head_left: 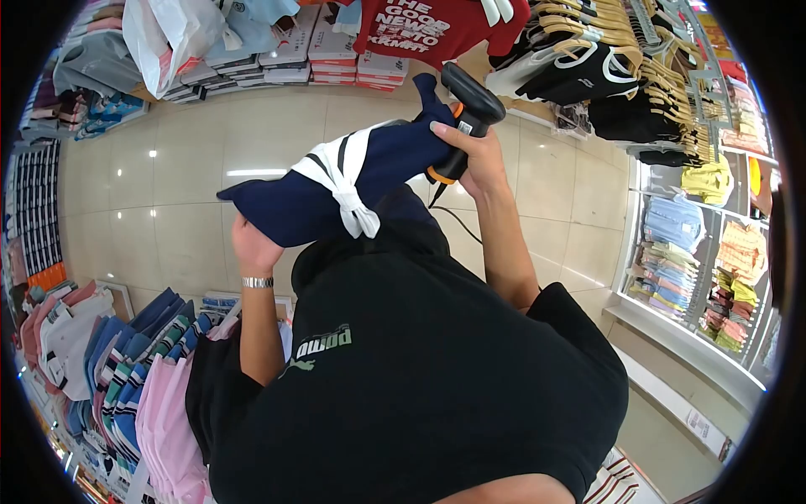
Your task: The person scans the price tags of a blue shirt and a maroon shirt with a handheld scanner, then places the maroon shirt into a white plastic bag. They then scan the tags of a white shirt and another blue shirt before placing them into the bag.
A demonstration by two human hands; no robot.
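Observation:
A navy folded garment (403, 160) with a white and black band (340, 181) knotted across it is stretched between my two hands, in front of my body. My left hand (254, 245), with a metal watch on its wrist, grips the garment's left end; its fingers are hidden beneath the cloth. My right hand (478, 155) is closed around a black and orange barcode scanner (470, 109). The right thumb lies along the scanner's side, close to the garment's right end. A thin black cable (457, 220) trails below the scanner.
Stacked boxes (336, 55), a white plastic bag (172, 38) and a red printed T-shirt (420, 29) are ahead. Black tank tops (579, 80) hang at the upper right. Shelves of folded clothes (672, 223) stand right; hanging polo shirts (134, 378) are close on the left.

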